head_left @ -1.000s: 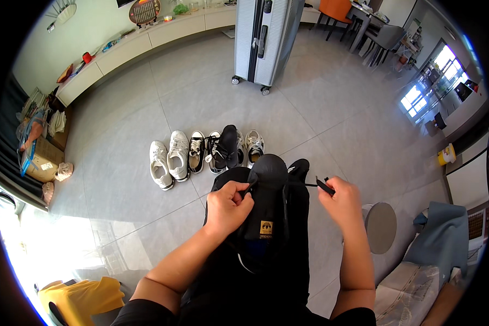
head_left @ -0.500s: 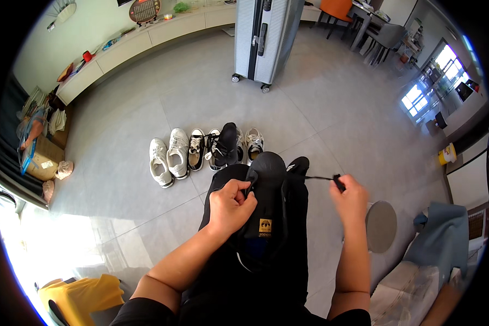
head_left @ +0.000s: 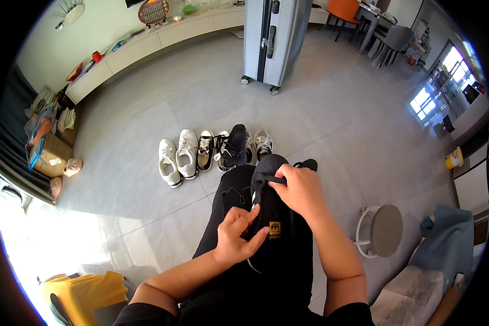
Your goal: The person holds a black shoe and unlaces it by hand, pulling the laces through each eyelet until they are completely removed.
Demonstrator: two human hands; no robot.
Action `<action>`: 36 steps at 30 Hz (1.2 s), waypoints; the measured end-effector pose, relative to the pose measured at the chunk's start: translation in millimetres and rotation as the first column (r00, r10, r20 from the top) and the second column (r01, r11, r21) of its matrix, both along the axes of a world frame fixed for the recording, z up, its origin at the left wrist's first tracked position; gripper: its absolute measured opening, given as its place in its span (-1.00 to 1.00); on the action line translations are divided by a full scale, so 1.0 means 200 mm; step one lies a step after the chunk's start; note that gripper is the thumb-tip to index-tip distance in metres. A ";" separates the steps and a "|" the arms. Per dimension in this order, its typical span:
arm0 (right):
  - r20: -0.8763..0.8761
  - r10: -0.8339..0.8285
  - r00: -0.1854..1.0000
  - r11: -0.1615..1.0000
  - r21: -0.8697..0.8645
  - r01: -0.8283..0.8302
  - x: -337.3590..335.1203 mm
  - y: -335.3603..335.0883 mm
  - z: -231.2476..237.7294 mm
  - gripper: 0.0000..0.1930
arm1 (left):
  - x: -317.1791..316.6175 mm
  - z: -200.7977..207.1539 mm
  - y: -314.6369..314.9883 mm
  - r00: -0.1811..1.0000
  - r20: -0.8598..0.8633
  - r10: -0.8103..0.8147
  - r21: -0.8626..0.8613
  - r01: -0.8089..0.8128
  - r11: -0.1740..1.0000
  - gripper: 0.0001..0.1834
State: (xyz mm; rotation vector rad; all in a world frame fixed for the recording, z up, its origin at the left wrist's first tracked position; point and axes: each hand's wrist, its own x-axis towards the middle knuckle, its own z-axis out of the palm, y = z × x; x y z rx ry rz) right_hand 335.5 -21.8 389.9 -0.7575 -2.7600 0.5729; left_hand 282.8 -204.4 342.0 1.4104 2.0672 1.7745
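Head view: lower centre, the left hand [head_left: 237, 233], thumb and forefinger parted, touches the black shoe [head_left: 273, 209] on the lap [head_left: 282, 277]; the right hand [head_left: 300, 190] pinches its dark strip [head_left: 266, 179], seemingly lace work calling for steadiness.

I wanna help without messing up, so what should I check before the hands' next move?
1. Black shoe on the lap, toe pointing away: ok.
2. Left hand at the shoe's left side: ok.
3. Right hand near the toe, pinching a dark strip: ok.
4. Whether that strip is lace or tongue: cannot tell.
5. Floor shoes all apart: not ok; the dark one overlaps its neighbours here.
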 end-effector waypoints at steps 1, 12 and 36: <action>0.052 0.010 0.999 1.000 0.003 -0.010 0.00 0.00 0.01 -0.74 | 0.01 0.00 0.00 1.000 -0.006 0.011 0.006 -0.011 1.000 -0.49; 0.103 0.064 0.993 0.998 0.013 -0.065 0.00 0.02 0.02 -0.80 | -0.06 -0.03 0.03 0.993 -0.109 0.035 -0.026 -0.038 0.999 -0.62; 0.115 0.006 0.993 0.999 -0.038 -0.001 -0.03 -0.01 0.01 -0.75 | -0.52 -0.01 -0.02 0.926 -0.377 -0.033 -0.736 -0.277 0.617 -0.95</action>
